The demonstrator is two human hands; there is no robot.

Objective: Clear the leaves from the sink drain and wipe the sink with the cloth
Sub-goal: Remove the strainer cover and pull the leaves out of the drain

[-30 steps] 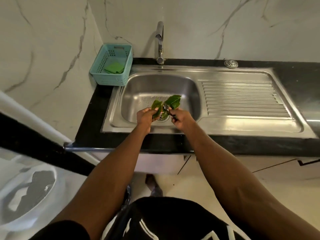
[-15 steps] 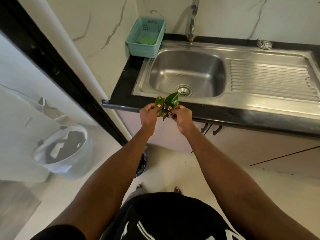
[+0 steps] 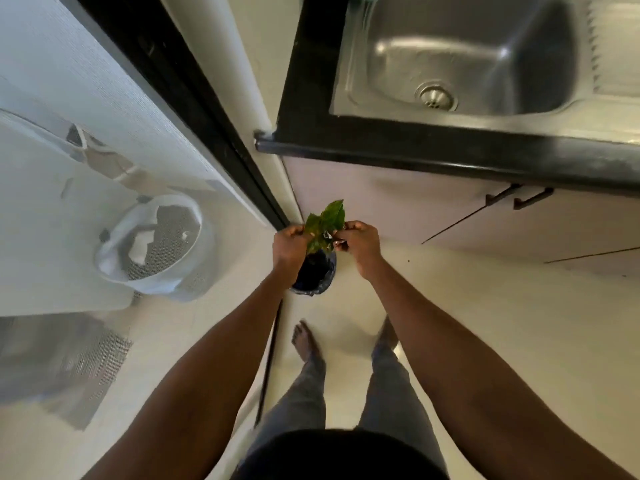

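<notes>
Left hand (image 3: 290, 244) and right hand (image 3: 358, 241) both pinch the leaves (image 3: 325, 225) directly above the dark bin (image 3: 317, 275) on the floor. Up and right of the bin, the drain (image 3: 437, 97) appears clear. Remaining: drop leaves, wipe sink (image 3: 450, 53); no cloth visible.

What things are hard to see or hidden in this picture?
Only the head view is given.
- Dark bin on the floor: the left hand, right hand and leaves cover its opening, so what is inside is hidden.
- Sink: its far side is cut off by the top edge.
- White bag: blurred, contents unclear.
</notes>
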